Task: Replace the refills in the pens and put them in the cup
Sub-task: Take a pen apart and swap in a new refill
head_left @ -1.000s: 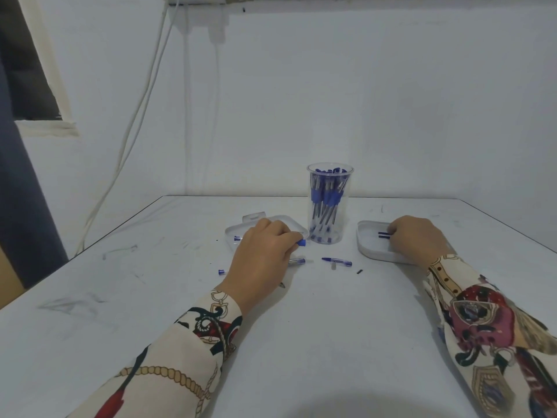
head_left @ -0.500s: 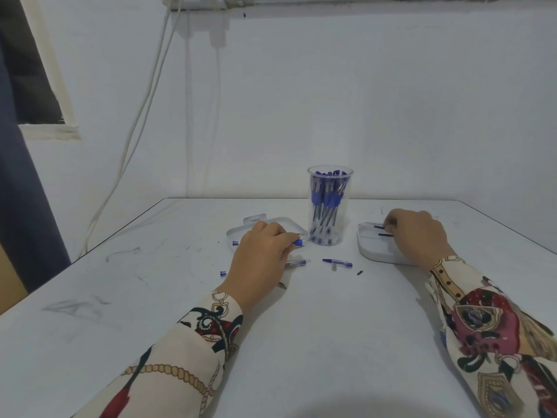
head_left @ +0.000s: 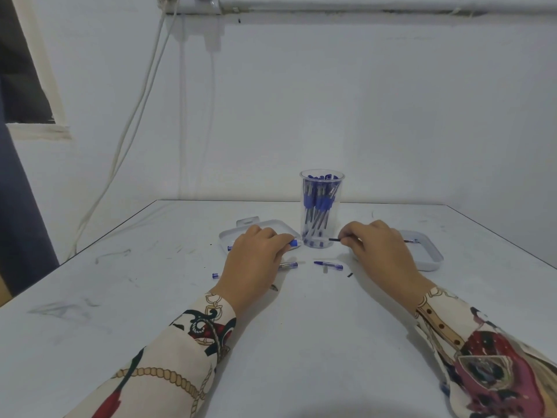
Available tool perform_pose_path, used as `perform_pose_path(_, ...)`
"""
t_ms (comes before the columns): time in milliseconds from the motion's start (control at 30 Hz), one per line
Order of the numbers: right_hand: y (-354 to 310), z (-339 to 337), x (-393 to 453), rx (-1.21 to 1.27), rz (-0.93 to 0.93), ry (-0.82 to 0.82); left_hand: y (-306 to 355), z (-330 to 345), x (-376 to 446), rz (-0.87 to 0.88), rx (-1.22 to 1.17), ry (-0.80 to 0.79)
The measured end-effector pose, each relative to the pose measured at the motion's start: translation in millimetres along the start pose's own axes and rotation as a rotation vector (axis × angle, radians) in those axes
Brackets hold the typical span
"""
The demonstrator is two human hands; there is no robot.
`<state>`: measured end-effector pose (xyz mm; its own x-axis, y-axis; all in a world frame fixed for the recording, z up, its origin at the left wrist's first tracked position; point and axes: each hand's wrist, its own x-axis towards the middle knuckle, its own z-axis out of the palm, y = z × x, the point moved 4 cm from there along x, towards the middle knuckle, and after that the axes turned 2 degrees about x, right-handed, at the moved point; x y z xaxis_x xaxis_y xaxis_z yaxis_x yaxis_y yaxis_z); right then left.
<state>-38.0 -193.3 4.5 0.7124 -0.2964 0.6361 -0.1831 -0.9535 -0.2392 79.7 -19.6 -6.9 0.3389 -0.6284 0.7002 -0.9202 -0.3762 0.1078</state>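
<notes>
No legible writing on cup (head_left: 322, 206).

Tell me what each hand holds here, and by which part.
Left hand grips a pen along its barrel, only the blue end showing. Right hand pinches a thin dark refill near one end.

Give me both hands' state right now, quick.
Left hand: fingers curled around a pen, its blue end sticking out.
Right hand: pinching a thin dark refill in front of the cup.

Right hand (head_left: 380, 247), refill (head_left: 335, 239), off tray (head_left: 431, 258)
</notes>
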Motion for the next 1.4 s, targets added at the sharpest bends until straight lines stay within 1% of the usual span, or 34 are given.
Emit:
perform_pose_path(233,-8.2,1.6,-2.2,0.052,0.013,-0.038,0.6,1.4,0.5,0.016,0.012,0.017)
perform_pose_path(467,-11.2,2.8,-2.0,0.042,0.027,-0.046,1.9,-0.3,0.0,0.018,0.021,0.015)
perform_pose_path(933,-7.3,5.7,-2.1,0.077,0.047,-0.058,2.0,3.3,0.4,-0.078,0.022,-0.112)
perform_pose_path(1033,-6.4,5.2,-2.5,0.069,0.042,-0.050,2.1,3.2,0.0,-0.055,0.004,-0.086)
perform_pose_path(1167,-6.3,4.2,-1.5,0.044,0.029,-0.041,2.0,0.7,-0.7,0.022,0.014,0.001)
perform_pose_path(1400,-7.0,4.7,0.0,-0.009,-0.003,-0.030,2.3,-1.5,0.2,0.046,0.022,0.058)
